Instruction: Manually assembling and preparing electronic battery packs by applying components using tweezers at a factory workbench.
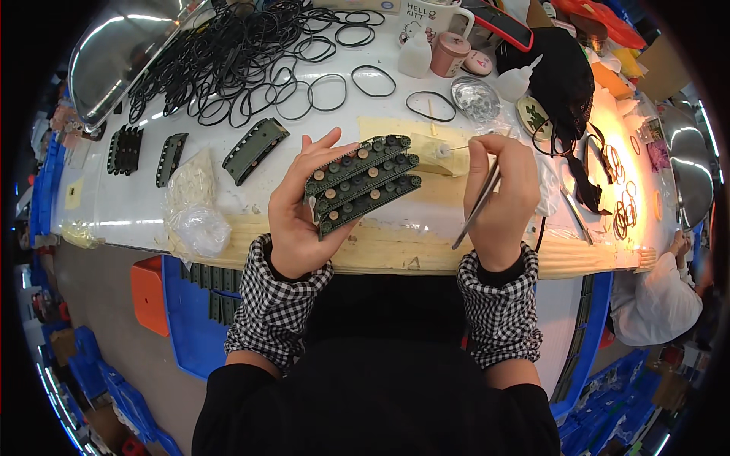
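My left hand (298, 228) is closed round a dark green toy part (363, 182), which looks like stacked strips with rows of small round wheels, a few of them tan. In my right hand (506, 194), thumb and forefinger pinch a thin needle-like stick (461, 147). Its tip is at a small white blob (443, 151) on a pale yellow sheet (395, 131). Metal tweezers (479, 209) are also held in the right hand, pointing down towards the table's near edge. Left of my left hand lie similar green parts (255, 150), (170, 159) and a wheeled one (124, 150).
A heap of black rubber bands (220, 53) covers the back left. White squeeze bottles (414, 57), a mug (433, 17), a pink jar (450, 55) and a phone (498, 24) stand or lie behind. A plastic bag (199, 220) is left; more tweezers (576, 213) lie right. Blue trays (186, 334) sit below.
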Motion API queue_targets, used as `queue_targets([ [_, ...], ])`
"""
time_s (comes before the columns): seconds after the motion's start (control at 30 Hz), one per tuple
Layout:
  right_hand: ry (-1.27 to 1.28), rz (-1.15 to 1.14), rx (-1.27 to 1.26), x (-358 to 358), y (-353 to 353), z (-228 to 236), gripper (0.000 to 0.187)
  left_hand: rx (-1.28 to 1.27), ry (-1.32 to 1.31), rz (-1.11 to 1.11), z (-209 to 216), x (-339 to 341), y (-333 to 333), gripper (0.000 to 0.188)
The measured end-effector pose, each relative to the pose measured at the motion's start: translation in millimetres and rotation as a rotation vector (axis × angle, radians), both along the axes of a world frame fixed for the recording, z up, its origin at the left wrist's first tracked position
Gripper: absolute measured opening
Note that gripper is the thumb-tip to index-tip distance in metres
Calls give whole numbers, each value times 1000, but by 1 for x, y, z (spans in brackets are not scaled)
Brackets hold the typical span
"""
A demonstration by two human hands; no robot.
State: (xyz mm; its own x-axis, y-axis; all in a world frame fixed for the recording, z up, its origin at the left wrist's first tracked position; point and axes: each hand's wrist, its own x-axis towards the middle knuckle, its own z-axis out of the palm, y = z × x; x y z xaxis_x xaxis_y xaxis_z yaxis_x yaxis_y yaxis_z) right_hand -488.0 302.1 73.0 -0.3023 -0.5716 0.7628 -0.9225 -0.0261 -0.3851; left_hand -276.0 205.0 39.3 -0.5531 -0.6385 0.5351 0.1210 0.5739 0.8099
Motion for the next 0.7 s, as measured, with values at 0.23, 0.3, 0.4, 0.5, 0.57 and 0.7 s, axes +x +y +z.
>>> queue_targets([
  [0.23, -835, 317, -37, 28, 15, 8, 10, 4, 2, 2, -1, 1, 0, 56],
  [0.3, -867, 331, -16, 29, 15, 9, 10, 2, 1, 6, 0, 1, 0, 56],
  [0.4, -869, 340, 2, 29, 15, 9, 10, 2, 1, -2, -1, 1, 0, 56],
  [0.5, -854, 354, 11, 29, 14, 7, 10, 3, -6, 1, -1, 1, 0, 56],
  [0.57, -865, 353, 8, 30, 12, 6, 9, 4, -3, 7, -1, 1, 1, 56],
  [0.7, -855, 272, -60, 26, 11, 8, 10, 6, 8, 5, -2, 1, 0, 55],
])
